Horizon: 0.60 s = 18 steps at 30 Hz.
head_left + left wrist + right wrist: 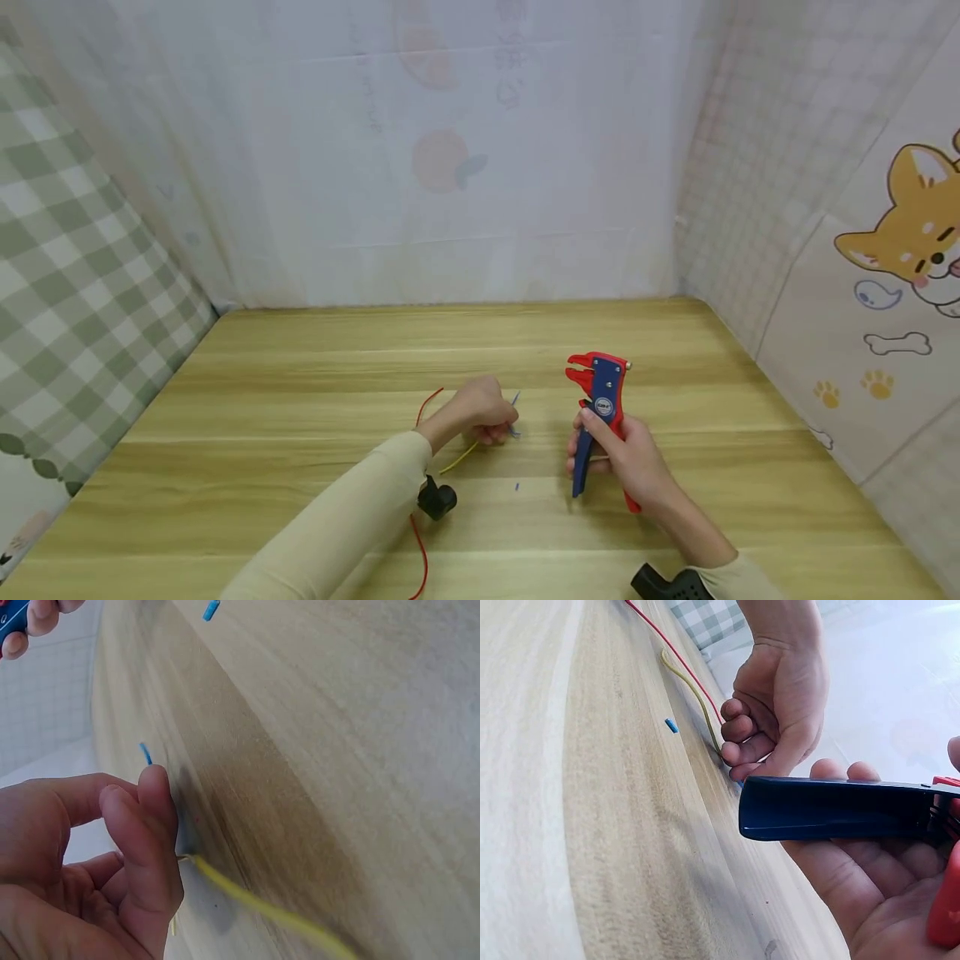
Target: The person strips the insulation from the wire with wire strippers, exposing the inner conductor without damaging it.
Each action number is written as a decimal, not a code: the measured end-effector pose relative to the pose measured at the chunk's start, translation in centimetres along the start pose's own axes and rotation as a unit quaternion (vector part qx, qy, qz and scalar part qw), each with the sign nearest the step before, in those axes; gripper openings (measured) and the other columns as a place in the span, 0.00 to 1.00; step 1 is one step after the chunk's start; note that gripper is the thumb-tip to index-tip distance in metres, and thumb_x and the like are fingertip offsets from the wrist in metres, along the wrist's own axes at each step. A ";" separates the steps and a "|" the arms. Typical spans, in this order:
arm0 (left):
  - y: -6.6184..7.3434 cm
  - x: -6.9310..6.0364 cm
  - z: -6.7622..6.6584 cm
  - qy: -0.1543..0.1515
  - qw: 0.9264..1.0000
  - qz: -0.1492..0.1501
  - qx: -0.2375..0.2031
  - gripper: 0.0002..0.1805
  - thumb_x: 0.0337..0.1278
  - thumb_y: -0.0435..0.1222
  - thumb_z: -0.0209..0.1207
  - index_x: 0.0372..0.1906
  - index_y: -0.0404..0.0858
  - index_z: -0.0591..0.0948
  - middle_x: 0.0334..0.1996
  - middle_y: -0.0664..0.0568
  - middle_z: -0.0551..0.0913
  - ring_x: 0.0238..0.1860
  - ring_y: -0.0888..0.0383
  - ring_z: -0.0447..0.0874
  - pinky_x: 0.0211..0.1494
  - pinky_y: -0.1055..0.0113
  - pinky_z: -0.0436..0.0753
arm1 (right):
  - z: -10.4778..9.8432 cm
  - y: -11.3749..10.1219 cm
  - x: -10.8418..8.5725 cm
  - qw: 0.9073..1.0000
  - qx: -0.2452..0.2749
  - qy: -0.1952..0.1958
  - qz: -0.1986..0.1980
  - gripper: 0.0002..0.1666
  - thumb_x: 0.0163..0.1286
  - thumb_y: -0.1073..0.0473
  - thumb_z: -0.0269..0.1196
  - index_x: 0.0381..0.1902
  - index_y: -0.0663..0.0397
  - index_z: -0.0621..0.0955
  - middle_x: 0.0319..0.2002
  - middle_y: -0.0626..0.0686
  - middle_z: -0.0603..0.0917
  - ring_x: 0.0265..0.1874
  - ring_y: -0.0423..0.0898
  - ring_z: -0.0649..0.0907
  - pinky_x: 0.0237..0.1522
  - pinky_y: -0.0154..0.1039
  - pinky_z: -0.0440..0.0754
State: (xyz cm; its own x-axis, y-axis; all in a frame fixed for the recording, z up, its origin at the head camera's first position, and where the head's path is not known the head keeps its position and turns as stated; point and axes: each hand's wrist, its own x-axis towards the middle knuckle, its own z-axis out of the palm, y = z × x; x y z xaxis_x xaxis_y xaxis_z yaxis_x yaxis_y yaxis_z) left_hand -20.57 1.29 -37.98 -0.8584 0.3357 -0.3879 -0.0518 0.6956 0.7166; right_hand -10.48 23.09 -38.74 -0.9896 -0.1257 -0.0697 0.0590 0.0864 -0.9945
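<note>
My left hand [491, 410] is low over the table, thumb and forefinger pinched together. From between those fingertips a blue wire [145, 753] pokes out; the rest of it is mostly hidden by the hand. Just behind the fingers lies a yellow wire [255, 901] with a bare end. To the right, my right hand [626, 454] grips a wire stripper [604, 392] with red and dark blue parts, its jaws pointing up and left. One dark blue handle [832, 810] crosses the right wrist view.
A red wire [422, 554] runs beneath the left forearm and shows again beyond it. One short blue offcut [517, 487] lies on the wooden table [300, 358] between the hands. Cloth-covered walls [315, 167] stand at the back and both sides.
</note>
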 end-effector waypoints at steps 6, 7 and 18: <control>-0.3 -0.3 -0.4 -0.015 0.999 0.032 -0.001 0.23 0.63 0.28 0.58 0.10 0.39 0.78 0.08 0.56 0.76 0.09 0.65 0.70 0.15 0.76 0.71 | 0.1 -0.1 0.0 1.000 -0.002 0.000 0.008 0.27 0.87 0.48 0.51 0.57 0.72 0.71 0.36 0.55 0.86 0.35 0.53 0.92 0.44 0.45 0.92; -0.5 -0.4 -0.8 -0.012 0.999 0.045 0.012 0.23 0.62 0.28 0.57 0.09 0.40 0.77 0.08 0.56 0.75 0.09 0.65 0.69 0.15 0.76 0.69 | 0.2 -0.1 0.0 1.000 -0.002 0.000 0.006 0.27 0.87 0.48 0.51 0.57 0.72 0.71 0.35 0.55 0.86 0.35 0.53 0.92 0.43 0.46 0.92; -4.0 -0.7 -2.2 0.046 0.975 0.116 0.184 0.30 0.58 0.41 0.68 0.07 0.49 0.64 0.08 0.62 0.57 0.13 0.65 0.52 0.20 0.70 0.52 | 0.1 0.3 0.1 1.000 -0.022 0.019 0.010 0.27 0.86 0.50 0.54 0.58 0.74 0.72 0.35 0.55 0.86 0.33 0.51 0.92 0.42 0.43 0.92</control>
State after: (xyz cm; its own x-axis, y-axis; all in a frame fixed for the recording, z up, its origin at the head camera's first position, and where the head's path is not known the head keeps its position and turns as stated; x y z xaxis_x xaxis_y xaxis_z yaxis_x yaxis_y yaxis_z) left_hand -20.90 -3.06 -39.31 -0.8686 0.4639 -0.1742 0.3207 0.7942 0.5161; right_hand -10.52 22.98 -39.07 -0.9927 -0.0860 -0.0847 0.0729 0.1322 -0.9885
